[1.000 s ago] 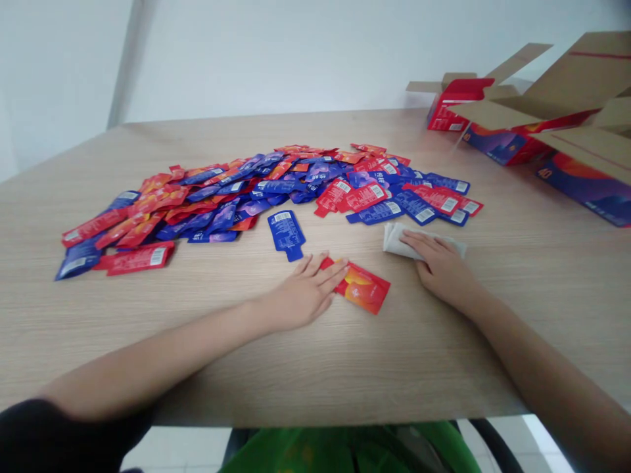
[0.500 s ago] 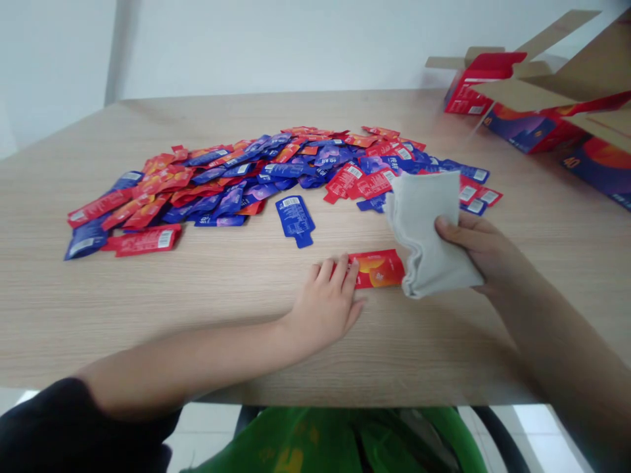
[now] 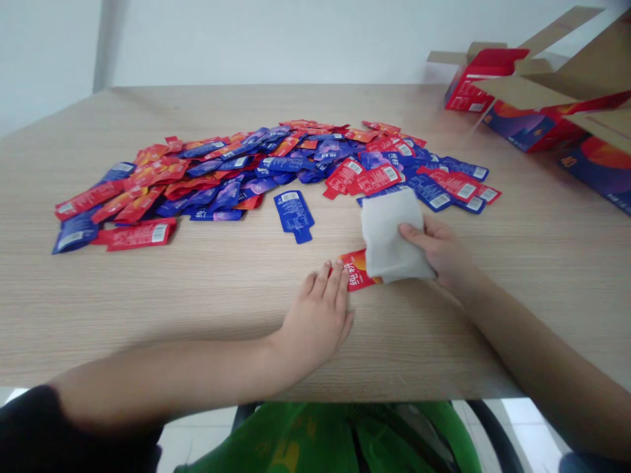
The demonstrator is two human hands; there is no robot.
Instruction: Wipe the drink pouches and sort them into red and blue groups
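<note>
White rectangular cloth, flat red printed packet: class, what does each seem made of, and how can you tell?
White rectangular cloth: probably fabric, matt; it shows no gloss and its edges look soft. Flat red printed packet: perhaps plastic or foil film, smooth; it looks thin and brightly coloured.

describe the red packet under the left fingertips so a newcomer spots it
On the wood-grain table, in front of the packet pile, find the left hand. The red packet lies under its fingertips, partly hidden by the white cloth. No other packet has fingertips on it.
</note>
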